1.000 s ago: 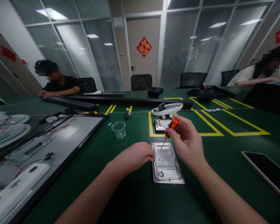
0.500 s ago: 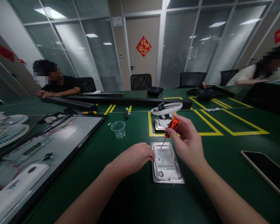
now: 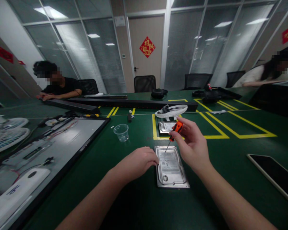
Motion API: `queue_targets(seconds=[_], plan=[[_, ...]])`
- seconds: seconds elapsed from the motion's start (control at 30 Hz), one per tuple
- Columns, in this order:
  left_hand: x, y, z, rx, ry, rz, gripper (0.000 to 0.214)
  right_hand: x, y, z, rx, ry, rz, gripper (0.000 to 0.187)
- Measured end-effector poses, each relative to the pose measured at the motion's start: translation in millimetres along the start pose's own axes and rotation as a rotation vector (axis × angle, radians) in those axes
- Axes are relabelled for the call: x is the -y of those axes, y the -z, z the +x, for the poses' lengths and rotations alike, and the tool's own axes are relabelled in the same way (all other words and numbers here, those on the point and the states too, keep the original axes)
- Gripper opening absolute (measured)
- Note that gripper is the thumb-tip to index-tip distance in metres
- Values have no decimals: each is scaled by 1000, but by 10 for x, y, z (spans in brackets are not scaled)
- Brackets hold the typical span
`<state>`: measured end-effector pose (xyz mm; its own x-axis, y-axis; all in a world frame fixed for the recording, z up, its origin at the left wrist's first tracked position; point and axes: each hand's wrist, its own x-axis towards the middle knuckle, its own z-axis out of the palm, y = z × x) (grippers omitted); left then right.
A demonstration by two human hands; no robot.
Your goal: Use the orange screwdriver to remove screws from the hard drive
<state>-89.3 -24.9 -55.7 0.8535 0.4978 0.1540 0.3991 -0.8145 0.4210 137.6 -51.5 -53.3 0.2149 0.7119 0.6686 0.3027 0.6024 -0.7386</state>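
A silver hard drive [image 3: 171, 166] lies flat on the green table [image 3: 139, 204] right in front of me. My left hand [image 3: 138, 162] rests curled against the drive's left edge, fingers pressed to it. My right hand [image 3: 191, 143] pinches a small orange-handled screwdriver [image 3: 174, 132], its thin shaft tilted down with the tip on the drive's top near the far left corner. A second hard drive [image 3: 166, 127] sits further back inside a yellow taped square.
A clear plastic cup [image 3: 122, 132] stands left of the drives. A white fan grille [image 3: 172, 111] lies behind them. A large opened flat panel [image 3: 45, 150] fills the left side, a dark tablet [image 3: 276, 176] the right. Two other people sit at the far side.
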Motion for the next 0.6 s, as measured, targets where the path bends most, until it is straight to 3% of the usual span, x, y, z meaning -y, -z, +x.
queue_targets(seconds=[0.6], plan=[[30, -15, -51, -9, 38, -97, 13, 82, -21, -22, 28, -12, 16, 43]])
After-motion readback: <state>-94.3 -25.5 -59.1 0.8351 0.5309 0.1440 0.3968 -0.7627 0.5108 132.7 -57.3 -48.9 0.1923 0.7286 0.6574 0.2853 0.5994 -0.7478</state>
